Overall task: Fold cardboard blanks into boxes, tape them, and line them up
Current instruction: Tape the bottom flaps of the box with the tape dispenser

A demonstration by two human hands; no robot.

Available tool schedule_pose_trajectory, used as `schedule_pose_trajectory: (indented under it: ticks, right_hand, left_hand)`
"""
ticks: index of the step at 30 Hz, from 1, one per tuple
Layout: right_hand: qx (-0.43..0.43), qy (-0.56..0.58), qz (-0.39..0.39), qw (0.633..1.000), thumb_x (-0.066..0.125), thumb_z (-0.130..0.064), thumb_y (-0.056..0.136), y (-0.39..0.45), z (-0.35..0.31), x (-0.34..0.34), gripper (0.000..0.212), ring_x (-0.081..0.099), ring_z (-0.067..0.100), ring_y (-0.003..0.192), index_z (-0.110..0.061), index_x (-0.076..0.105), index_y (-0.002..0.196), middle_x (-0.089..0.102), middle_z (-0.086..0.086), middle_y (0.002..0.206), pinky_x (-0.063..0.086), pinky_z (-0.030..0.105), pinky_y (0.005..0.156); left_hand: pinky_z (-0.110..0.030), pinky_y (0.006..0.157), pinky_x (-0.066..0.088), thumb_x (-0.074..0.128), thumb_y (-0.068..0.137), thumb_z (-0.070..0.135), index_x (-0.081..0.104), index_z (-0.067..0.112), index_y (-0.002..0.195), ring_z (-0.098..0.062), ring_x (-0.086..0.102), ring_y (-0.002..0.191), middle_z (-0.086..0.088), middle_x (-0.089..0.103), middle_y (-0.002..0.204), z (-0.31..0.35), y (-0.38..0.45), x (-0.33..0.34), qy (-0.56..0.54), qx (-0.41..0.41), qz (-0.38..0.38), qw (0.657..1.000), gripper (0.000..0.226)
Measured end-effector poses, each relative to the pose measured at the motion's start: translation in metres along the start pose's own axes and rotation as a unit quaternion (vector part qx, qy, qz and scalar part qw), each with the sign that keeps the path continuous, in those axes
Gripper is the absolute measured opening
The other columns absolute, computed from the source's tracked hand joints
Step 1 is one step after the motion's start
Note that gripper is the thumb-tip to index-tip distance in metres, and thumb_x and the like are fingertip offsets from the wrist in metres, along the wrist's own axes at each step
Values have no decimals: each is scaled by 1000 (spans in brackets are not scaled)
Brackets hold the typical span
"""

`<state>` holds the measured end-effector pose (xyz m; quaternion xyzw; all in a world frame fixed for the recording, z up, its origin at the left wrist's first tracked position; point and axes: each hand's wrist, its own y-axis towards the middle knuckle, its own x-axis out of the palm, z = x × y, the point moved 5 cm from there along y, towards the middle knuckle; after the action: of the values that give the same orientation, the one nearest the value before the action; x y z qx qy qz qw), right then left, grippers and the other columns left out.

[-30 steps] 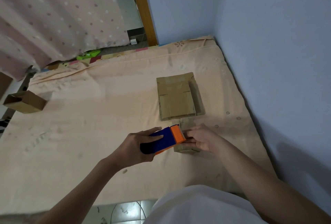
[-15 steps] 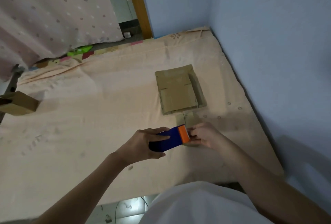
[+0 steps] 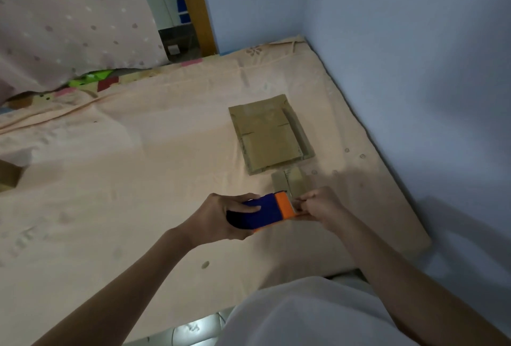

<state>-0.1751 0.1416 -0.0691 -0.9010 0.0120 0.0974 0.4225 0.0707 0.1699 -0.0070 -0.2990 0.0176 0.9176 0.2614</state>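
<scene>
On a peach bedsheet (image 3: 110, 207), my left hand (image 3: 218, 218) grips the blue-and-orange tape dispenser (image 3: 265, 211), its orange end against the small folded brown cardboard box (image 3: 289, 181). My right hand (image 3: 323, 206) pinches at the dispenser's mouth, fingers curled. Beyond lies a stack of flat cardboard blanks (image 3: 269, 135).

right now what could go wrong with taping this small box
The left hand grips the tape dispenser while the right hand pinches at its orange end, so the small box lies unheld on the soft bedsheet. It may shift, and the tape may go on crooked.
</scene>
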Motion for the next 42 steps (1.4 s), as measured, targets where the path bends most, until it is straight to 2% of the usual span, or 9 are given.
schedule_pose_trajectory:
  ticks: [4, 8, 12, 19, 25, 30, 34, 39, 42]
  right_hand:
    - [-4, -22, 34, 999, 72, 8, 85, -6, -5, 1, 7, 74, 28, 69, 2, 70, 88, 72, 18, 83, 61, 36, 59]
    - [-39, -78, 116, 989, 67, 5, 78, -4, -13, -23, 11, 70, 20, 56, 1, 76, 74, 73, 11, 64, 60, 29, 56]
    - [-72, -102, 138, 983, 68, 7, 79, -8, -19, -31, 14, 69, 14, 52, -1, 78, 76, 75, 14, 72, 54, 18, 48]
    - [-124, -214, 160, 956, 62, 5, 76, -15, -23, -31, 23, 68, 13, 72, -8, 81, 72, 75, 6, 74, 36, 0, 46]
    - [-149, -266, 154, 940, 61, 3, 76, -16, -21, -29, 24, 71, 16, 81, -10, 81, 72, 77, 4, 77, 49, 18, 68]
    - [-147, -294, 159, 931, 60, 0, 76, -5, -19, -35, 24, 71, 19, 80, -12, 81, 70, 76, 5, 74, 49, 19, 62]
    - [-144, -303, 163, 928, 59, -2, 76, 0, -15, -37, 23, 71, 19, 79, -10, 80, 70, 76, 5, 74, 55, 24, 68]
    - [-137, -301, 160, 930, 61, -5, 77, 5, -11, -35, 19, 70, 18, 78, -9, 80, 73, 75, 4, 74, 42, 12, 53]
    - [-136, -300, 149, 932, 63, -4, 74, 6, -9, -33, 21, 70, 18, 81, -15, 81, 72, 76, 2, 75, 46, 16, 60]
  left_hand:
    - [-33, 81, 61, 89, 70, 16, 73, 26, 118, -10, 67, 110, 19, 60, 134, -4, 3, -6, -25, -11, -26, 999, 51]
    - [-28, 87, 59, 90, 69, 11, 74, 23, 117, -3, 60, 119, 15, 62, 133, -14, -2, -15, -29, -11, -26, 999, 52]
    - [-23, 91, 56, 90, 68, 7, 74, 21, 116, -1, 59, 121, 15, 63, 132, -24, -7, -11, -37, -5, -15, 999, 53]
    - [-22, 95, 53, 87, 69, 6, 67, 29, 128, 1, 54, 125, 17, 57, 138, -55, -5, 20, -20, -25, -20, 999, 66]
    - [-22, 97, 52, 87, 69, 9, 66, 32, 128, 3, 52, 126, 16, 57, 138, -73, -2, 33, -16, -32, -27, 999, 66]
    - [-19, 95, 52, 85, 72, 10, 64, 32, 130, 0, 52, 126, 13, 56, 140, -74, 7, 39, -5, -29, -40, 999, 65]
    - [-13, 91, 51, 84, 73, 10, 63, 32, 131, -3, 53, 124, 12, 56, 140, -77, 10, 41, -1, -34, -52, 998, 65]
    - [-10, 88, 50, 84, 73, 10, 63, 31, 131, -3, 55, 121, 12, 56, 139, -79, 9, 40, 2, -34, -52, 998, 65]
    - [-13, 90, 51, 85, 72, 9, 64, 32, 130, -2, 54, 123, 15, 56, 139, -82, 6, 40, -5, -32, -48, 998, 66]
